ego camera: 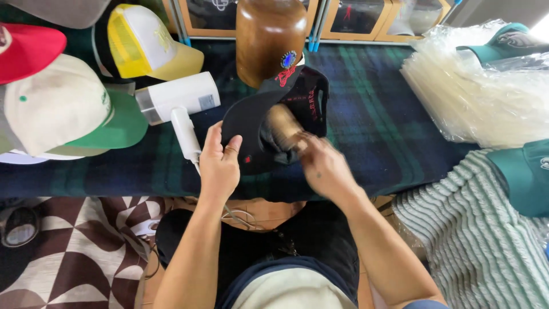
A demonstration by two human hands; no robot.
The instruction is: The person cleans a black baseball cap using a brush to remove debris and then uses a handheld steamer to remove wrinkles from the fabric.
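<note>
Left hand: I saw my left hand (pixel 219 166) closed on the black cap (pixel 269 114), thumb and fingers pinching the edge of its brim.
Right hand: my right hand (pixel 323 169) was blurred, wrapped around the handle of a wooden brush (pixel 284 127) whose head sat inside the cap.
Black cap: it lay upside down near the front edge of the plaid blanket (pixel 372 114), brim toward my left, red stitching on the crown and a round blue sticker on the brim.
Wooden form: a rounded brown wooden block (pixel 269 37) stood just behind the cap, touching or nearly touching it; I could not tell which.
Hair dryer: a white hair dryer (pixel 180 103) lay on the blanket just left of the cap, its handle pointing at my left hand.
Other caps: a cream cap with green brim (pixel 68 109), a yellow and white mesh cap (pixel 146 43) and a red cap (pixel 26 48) sat at far left.
Bags: a stack of clear plastic bags (pixel 480 97) lay at right, with a teal cap (pixel 506 40) on top.
Striped cloth: a green and white striped cloth (pixel 474 234) lay at lower right.
</note>
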